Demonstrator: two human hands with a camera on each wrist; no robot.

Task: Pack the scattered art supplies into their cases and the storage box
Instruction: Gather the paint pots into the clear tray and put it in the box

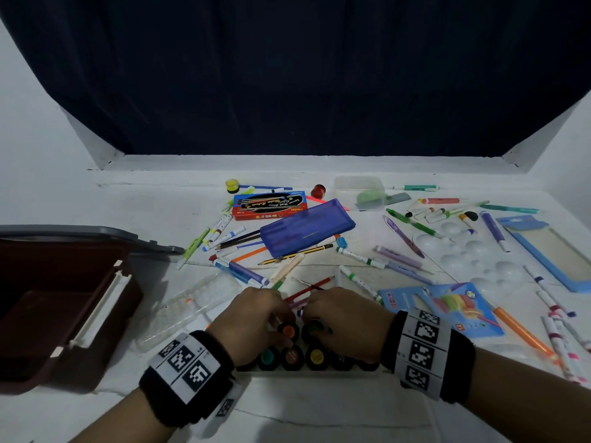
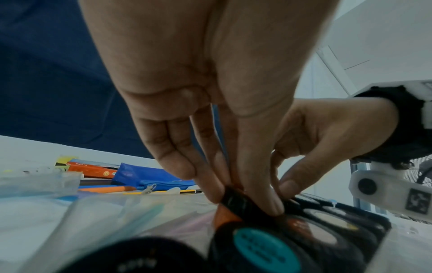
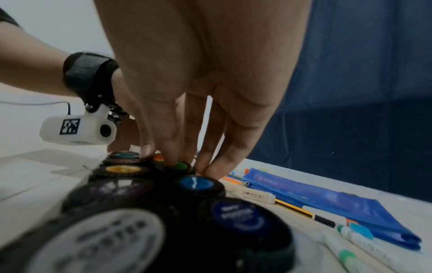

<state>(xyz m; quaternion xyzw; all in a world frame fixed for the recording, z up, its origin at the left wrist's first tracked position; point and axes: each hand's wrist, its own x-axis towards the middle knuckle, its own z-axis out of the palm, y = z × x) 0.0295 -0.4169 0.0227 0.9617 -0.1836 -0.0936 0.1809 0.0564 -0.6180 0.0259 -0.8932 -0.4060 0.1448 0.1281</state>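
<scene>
Two rows of small paint pots with black lids stand at the table's near edge; a yellow-topped one [image 1: 316, 356] and a teal-topped one [image 2: 264, 247] are in the near row. My left hand [image 1: 256, 311] pinches the lid of the orange pot [image 2: 233, 200] between thumb and fingers. Beside it, my right hand [image 1: 339, 314] has thumb and fingers round the green-topped pot [image 3: 181, 166], one fingertip on its top. The two hands nearly touch. Pens, markers and pencils [image 1: 243, 241] lie scattered beyond them around a blue zip case [image 1: 307, 228].
A brown storage box [image 1: 105, 292] stands open at the left, its grey lid [image 1: 96, 233] behind. A clear plastic case [image 1: 188, 308] lies left of my hands. A white palette [image 1: 473, 251], a blue crayon pack [image 1: 441, 305] and an orange paint box [image 1: 270, 204] lie beyond.
</scene>
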